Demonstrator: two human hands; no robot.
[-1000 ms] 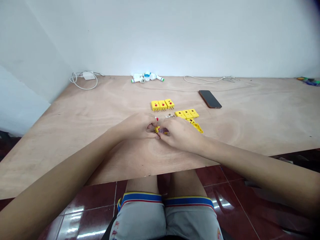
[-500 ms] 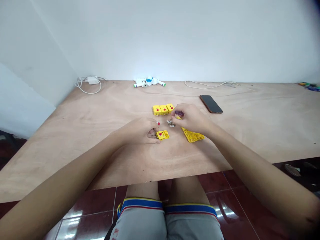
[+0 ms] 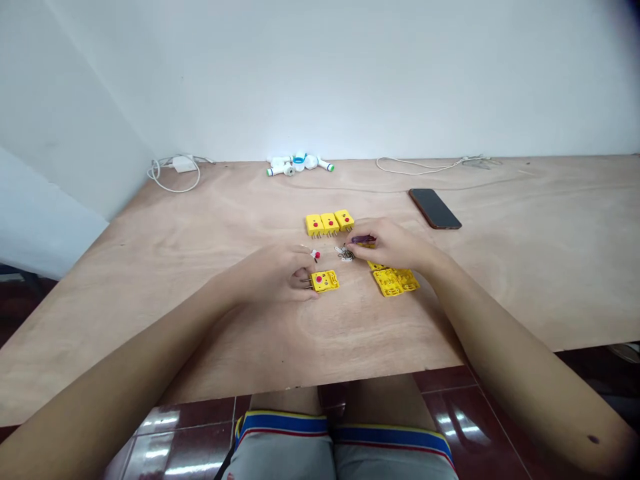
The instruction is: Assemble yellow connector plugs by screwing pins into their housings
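Right hand [image 3: 393,245] has moved off the red-dotted yellow plug [image 3: 325,281] and now pinches a purple-handled screwdriver [image 3: 363,239] just above loose metal bits [image 3: 345,253]. Left hand [image 3: 267,273] curls beside that plug, fingertips at its pins, on the plywood worktop [image 3: 210,220]; whether it grips, I cannot tell.

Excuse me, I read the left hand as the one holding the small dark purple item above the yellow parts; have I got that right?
Not quite: the head view shows the right hand, not the left hand, holding the small dark purple item above the yellow parts.
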